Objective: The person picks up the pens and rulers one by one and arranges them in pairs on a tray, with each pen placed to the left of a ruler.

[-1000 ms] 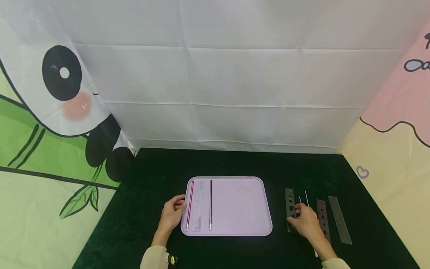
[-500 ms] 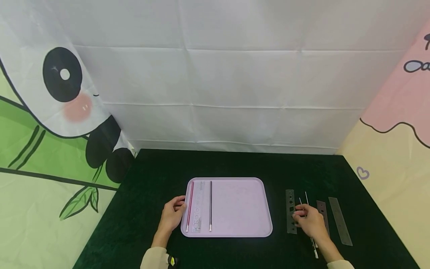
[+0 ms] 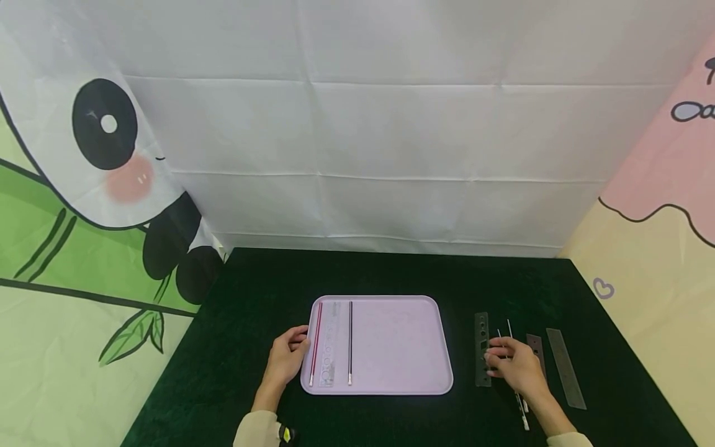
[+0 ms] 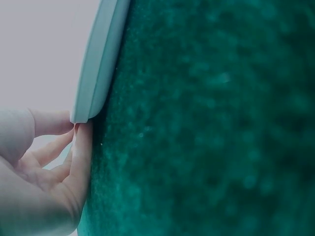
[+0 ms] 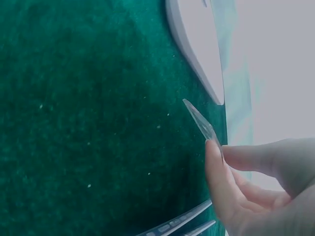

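Observation:
My left hand (image 3: 287, 357) grips the left edge of a lilac tray (image 3: 399, 347), thumb and fingers right at the rim (image 4: 91, 73) in the left wrist view. On the tray's left side lie a red pencil (image 3: 316, 341), a clear stencil ruler (image 3: 328, 344) and a dark pencil (image 3: 350, 341), side by side. Right of the tray, my right hand (image 3: 516, 366) pinches the near-right side of another clear stencil ruler (image 3: 482, 332). In the right wrist view this ruler (image 5: 199, 120) stands tilted between thumb and fingers. Thin pencils (image 3: 521, 411) lie under the right hand, partly hidden by it.
Further right on the dark green cloth (image 3: 391, 416) lie a stencil ruler (image 3: 534, 344), partly behind the hand, and a plain clear ruler (image 3: 566, 369). A white curtain (image 3: 391, 205) hangs behind the table, with printed cloths on both sides.
My right hand has shifted slightly right, its fingers now pinching the stencil ruler's right side. The ruler has tilted and moved a little. The left hand and tray stay put.

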Demonstrator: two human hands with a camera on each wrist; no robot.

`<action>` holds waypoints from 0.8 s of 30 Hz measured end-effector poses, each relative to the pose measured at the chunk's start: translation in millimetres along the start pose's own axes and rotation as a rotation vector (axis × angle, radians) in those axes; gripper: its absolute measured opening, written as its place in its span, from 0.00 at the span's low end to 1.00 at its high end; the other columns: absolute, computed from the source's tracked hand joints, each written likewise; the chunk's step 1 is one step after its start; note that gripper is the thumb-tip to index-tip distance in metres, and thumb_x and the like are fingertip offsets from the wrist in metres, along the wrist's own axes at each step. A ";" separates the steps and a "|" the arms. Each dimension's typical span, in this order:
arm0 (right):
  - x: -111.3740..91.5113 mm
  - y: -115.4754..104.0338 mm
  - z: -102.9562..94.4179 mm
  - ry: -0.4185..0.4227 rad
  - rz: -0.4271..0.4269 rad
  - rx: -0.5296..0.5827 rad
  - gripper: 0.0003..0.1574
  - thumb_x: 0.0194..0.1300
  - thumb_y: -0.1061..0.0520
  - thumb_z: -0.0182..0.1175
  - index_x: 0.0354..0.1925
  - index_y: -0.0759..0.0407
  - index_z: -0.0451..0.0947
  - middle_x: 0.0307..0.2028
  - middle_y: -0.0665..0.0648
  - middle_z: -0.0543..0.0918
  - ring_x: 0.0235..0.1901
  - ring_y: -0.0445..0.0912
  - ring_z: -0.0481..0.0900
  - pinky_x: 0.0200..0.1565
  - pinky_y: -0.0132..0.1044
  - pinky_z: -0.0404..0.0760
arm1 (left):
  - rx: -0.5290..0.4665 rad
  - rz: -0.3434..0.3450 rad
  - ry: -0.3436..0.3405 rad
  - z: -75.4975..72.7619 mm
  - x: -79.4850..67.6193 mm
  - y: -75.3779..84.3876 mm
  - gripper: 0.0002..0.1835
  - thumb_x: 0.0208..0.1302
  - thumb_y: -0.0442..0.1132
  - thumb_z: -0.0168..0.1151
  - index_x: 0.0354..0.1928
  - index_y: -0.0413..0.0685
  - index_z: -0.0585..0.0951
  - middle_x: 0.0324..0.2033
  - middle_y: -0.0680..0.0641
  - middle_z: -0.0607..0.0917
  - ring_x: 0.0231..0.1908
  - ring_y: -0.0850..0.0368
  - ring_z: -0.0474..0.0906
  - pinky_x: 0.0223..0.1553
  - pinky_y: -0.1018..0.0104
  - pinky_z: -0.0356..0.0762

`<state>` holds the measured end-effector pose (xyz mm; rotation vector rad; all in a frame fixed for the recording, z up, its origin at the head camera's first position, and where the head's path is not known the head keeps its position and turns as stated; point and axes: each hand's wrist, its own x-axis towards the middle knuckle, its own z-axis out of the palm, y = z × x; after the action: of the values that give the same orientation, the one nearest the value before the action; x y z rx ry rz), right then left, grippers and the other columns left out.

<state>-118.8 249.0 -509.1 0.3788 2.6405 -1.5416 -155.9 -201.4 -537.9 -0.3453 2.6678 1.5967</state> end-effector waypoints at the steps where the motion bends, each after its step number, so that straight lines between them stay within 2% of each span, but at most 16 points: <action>1: -0.5 -0.9 -0.2 0.000 -0.001 0.007 0.21 0.69 0.71 0.61 0.58 0.77 0.72 0.43 0.69 0.84 0.34 0.52 0.87 0.33 0.39 0.86 | 0.000 -0.003 0.000 0.3 0.1 -0.2 0.19 0.75 0.33 0.57 0.65 0.42 0.78 0.51 0.40 0.81 0.46 0.48 0.78 0.49 0.54 0.77; 11: -1.8 -8.1 0.2 0.003 -0.011 0.062 0.23 0.69 0.71 0.62 0.60 0.75 0.72 0.45 0.70 0.84 0.37 0.52 0.88 0.35 0.39 0.87 | -0.003 0.005 0.001 1.4 0.9 -1.7 0.19 0.75 0.33 0.57 0.65 0.41 0.78 0.51 0.40 0.82 0.46 0.48 0.78 0.48 0.55 0.77; 24: -1.7 -18.3 5.3 -0.011 0.005 0.117 0.24 0.69 0.70 0.62 0.61 0.71 0.72 0.48 0.68 0.83 0.38 0.49 0.87 0.37 0.37 0.86 | -0.008 0.009 0.003 -1.0 -2.5 4.8 0.19 0.75 0.32 0.57 0.65 0.40 0.78 0.50 0.39 0.82 0.45 0.48 0.78 0.46 0.56 0.78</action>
<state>-122.0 235.5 -495.9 0.3820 2.5462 -1.6967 -154.3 -199.7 -533.0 -0.3365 2.6695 1.6112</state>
